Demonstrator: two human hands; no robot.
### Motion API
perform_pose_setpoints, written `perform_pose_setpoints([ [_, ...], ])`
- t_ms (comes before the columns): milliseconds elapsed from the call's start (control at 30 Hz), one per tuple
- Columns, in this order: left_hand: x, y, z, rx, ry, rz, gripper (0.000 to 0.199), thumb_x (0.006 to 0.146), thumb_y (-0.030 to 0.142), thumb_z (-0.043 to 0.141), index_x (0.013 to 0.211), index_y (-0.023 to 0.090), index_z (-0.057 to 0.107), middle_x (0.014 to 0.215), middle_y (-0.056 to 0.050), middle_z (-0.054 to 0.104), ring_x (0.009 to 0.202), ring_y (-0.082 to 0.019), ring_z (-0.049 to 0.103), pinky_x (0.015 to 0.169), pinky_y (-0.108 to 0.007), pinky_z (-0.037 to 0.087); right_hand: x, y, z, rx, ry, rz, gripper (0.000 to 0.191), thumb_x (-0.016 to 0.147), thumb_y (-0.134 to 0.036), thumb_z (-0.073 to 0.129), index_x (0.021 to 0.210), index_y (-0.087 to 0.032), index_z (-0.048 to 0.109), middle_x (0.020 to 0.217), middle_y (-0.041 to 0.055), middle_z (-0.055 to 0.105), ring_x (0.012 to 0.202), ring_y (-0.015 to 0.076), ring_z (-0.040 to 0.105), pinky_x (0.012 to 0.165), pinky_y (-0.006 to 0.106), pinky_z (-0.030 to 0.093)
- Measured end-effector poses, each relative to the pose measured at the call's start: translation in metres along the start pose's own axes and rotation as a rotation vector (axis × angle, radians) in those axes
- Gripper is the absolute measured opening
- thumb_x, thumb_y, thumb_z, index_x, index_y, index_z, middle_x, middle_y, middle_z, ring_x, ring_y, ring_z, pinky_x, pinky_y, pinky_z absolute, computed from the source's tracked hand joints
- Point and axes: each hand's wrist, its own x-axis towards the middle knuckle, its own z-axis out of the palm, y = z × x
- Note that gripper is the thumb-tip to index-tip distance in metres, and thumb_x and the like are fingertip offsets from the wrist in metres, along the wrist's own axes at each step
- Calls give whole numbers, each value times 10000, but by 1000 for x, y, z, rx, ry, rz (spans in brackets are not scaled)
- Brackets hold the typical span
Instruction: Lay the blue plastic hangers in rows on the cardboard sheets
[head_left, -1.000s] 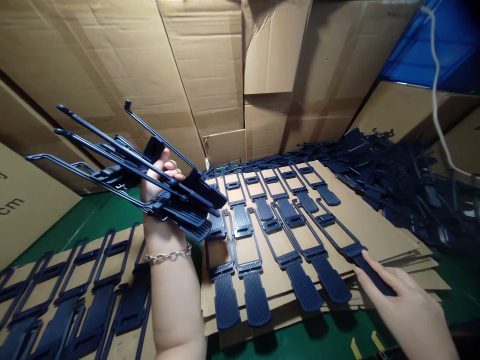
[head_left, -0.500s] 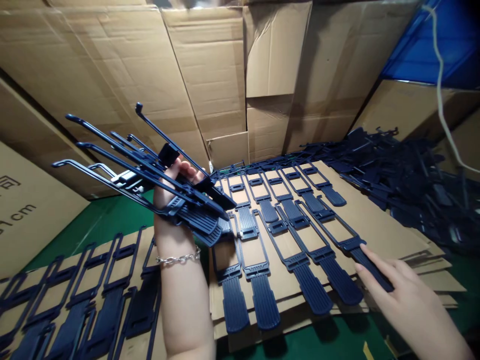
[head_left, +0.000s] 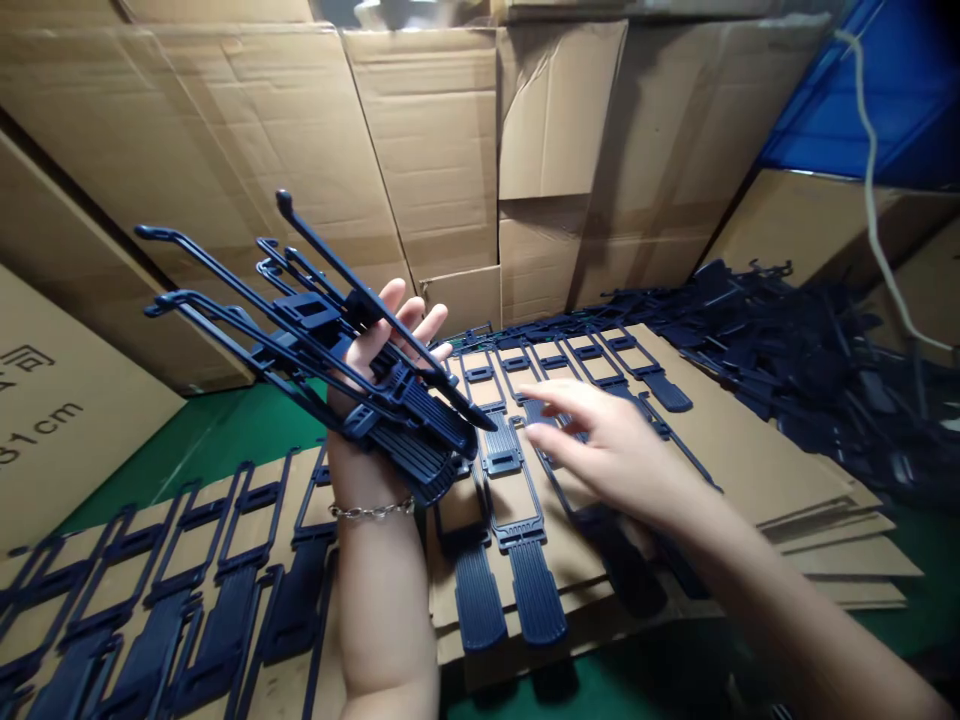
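My left hand [head_left: 405, 318] is raised with its fingers spread, and a bundle of dark blue plastic frames [head_left: 427, 425] rests across its palm and wrist. Their long hooked arms point up and left, while the ribbed paddles point down and right. Hovering over the laid-out frames, my right hand [head_left: 607, 440] has its fingers stretched to the left and shows nothing in them. Under and beside it, similar plastic frames [head_left: 534, 595] lie in two rows on cardboard sheets [head_left: 750, 470]; my forearm and hand cover part of the front row.
More dark blue frames [head_left: 240, 590] lie on cardboard at the lower left. A tangled pile of the same parts [head_left: 795, 350] is at the right. Large cardboard boxes [head_left: 247, 150] wall off the back, and a pale cable [head_left: 874, 200] hangs at the right. The table [head_left: 217, 430] is green.
My right hand has left the paddle of the rightmost front frame and moved left and up over the rows. My left hand with its bundle has shifted slightly right, its fingers now more spread.
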Motion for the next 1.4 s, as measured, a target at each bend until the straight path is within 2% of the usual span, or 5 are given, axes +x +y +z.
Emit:
perform_pose_setpoints([
  [200,9,4,-7,-19,-40,-35,233,826,256,513,1027,269,630,1108,-50,636,1155,-269,516,817,-390,513,30,-8,38,-6,-136,-122,297,845,-285,489,1099,-196,613,1015,46,661,864,151,600,761,270,438],
  [500,3,5,3,-104,-80,-118,304,742,45,516,981,190,635,973,-52,687,915,-201,639,698,-295,555,16,10,20,-211,74,-66,229,878,-265,377,795,-185,574,713,30,612,623,145,541,588,249,367],
  [933,9,20,-6,-160,59,-144,299,778,-16,496,926,189,654,679,34,604,335,26,297,399,-99,371,-131,99,-78,46,517,953,179,782,-448,514,843,-290,571,455,-4,519,395,148,515,433,264,413],
  [1167,5,33,-5,-148,-20,-123,359,791,-46,391,913,181,642,635,42,515,314,19,283,377,-92,384,-176,125,-81,340,530,992,83,716,-344,566,741,-316,640,447,-9,503,334,128,432,351,258,322],
  [1400,8,48,3,23,-67,-111,458,680,-109,457,963,203,638,751,24,582,347,17,362,378,-105,424,-170,118,-85,308,438,1212,777,433,-591,553,1063,-137,566,448,-33,471,372,125,388,382,249,314],
])
